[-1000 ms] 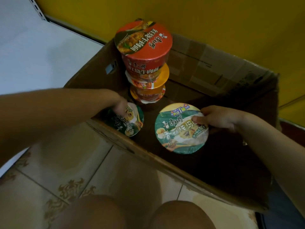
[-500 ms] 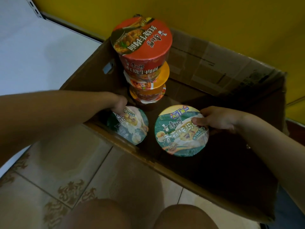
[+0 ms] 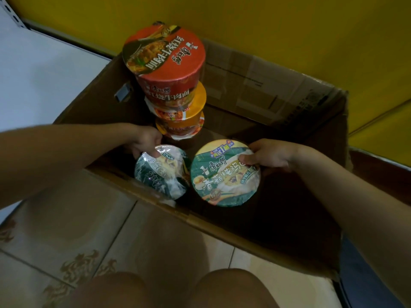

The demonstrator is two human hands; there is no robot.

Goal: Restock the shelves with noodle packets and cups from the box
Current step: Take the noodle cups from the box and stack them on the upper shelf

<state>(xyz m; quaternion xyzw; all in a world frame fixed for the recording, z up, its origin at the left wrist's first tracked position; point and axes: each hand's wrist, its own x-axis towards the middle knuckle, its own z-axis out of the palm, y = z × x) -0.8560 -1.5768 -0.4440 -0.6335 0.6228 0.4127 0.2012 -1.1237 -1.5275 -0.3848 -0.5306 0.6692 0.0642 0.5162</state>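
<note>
Noodle cups (image 3: 180, 127) sit in a box (image 3: 255, 90) on the floor (image 3: 77, 218). Left grip (image 3: 144, 142) pinches the rim of a first green cup (image 3: 161, 172), and right grip (image 3: 270, 156) curls round a second green cup (image 3: 224, 176), thumb on top, likely to lift both out together. Beyond stands a stack (image 3: 178, 103) topped by a red cup (image 3: 163, 52).

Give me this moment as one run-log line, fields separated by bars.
stage: taking cups from box | left hand: grips dark green cup | right hand: grips light green cup | stack: red cup atop orange cups
</note>
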